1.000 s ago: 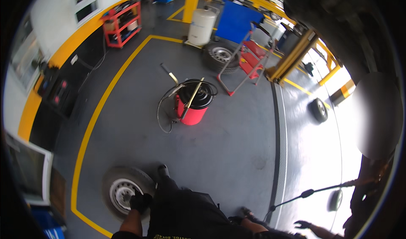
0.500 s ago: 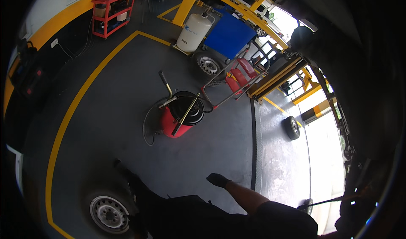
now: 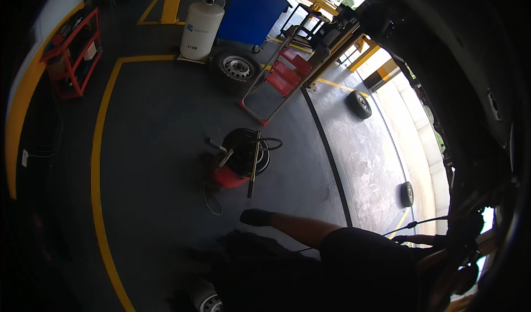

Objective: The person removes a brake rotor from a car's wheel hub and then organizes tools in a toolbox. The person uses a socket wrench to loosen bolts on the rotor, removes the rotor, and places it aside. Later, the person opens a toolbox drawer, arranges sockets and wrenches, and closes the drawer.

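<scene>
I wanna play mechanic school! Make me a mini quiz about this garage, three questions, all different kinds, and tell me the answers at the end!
1. Pick one. Which of these is nearest the person's right hand?
A) the red tool cart
B) the red drum with the black lid
C) the step ladder

2. True or false? The white tank stands to the left of the big blue cart in the picture.

3. Fill in the blank. The floor line to the left of the drum is painted ______.

Key: 1. B, the red drum with the black lid. 2. True. 3. Yellow.
</scene>
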A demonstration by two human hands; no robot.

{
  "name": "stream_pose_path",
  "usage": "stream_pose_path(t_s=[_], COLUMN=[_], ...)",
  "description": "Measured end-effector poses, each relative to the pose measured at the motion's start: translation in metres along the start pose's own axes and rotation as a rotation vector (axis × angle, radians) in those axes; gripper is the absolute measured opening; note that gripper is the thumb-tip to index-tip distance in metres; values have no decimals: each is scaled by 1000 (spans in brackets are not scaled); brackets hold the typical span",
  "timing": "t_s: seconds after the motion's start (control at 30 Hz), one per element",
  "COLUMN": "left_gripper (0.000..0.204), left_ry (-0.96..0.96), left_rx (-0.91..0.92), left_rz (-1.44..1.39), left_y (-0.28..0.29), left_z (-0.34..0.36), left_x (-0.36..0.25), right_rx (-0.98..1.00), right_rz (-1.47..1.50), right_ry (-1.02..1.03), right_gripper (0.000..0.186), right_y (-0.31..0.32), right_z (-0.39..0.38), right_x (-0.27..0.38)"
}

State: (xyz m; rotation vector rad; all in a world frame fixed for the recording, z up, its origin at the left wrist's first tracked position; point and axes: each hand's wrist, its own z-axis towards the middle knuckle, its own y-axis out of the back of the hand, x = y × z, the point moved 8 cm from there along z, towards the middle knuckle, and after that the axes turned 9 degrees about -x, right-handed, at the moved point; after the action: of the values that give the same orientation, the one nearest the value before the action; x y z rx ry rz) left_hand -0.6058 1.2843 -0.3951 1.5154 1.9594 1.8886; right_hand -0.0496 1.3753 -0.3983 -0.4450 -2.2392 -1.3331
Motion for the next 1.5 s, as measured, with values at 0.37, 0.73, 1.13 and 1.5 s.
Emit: stream_pose_path(t_s=[0.37, 0.73, 1.13, 1.5], left_gripper=[34, 39, 46, 52], left_ry=[761, 181, -114, -52], left_rx=[-83, -126, 127, 277], left_rz=[-1258, -1470, -1772, -1833], left_y=[-23, 33, 29, 62], left_z=[324, 637, 842, 962], left_x=[329, 455, 579, 582], right_rx=[209, -462, -451, -535], right_rz=[268, 386, 688, 996], right_ry=[-889, -929, -1250, -1357], right_gripper=[62, 56, 52, 47], right_y=[0, 118, -91, -83], right_z=[61, 228, 327, 404], right_x=[-74, 41, 262, 304])
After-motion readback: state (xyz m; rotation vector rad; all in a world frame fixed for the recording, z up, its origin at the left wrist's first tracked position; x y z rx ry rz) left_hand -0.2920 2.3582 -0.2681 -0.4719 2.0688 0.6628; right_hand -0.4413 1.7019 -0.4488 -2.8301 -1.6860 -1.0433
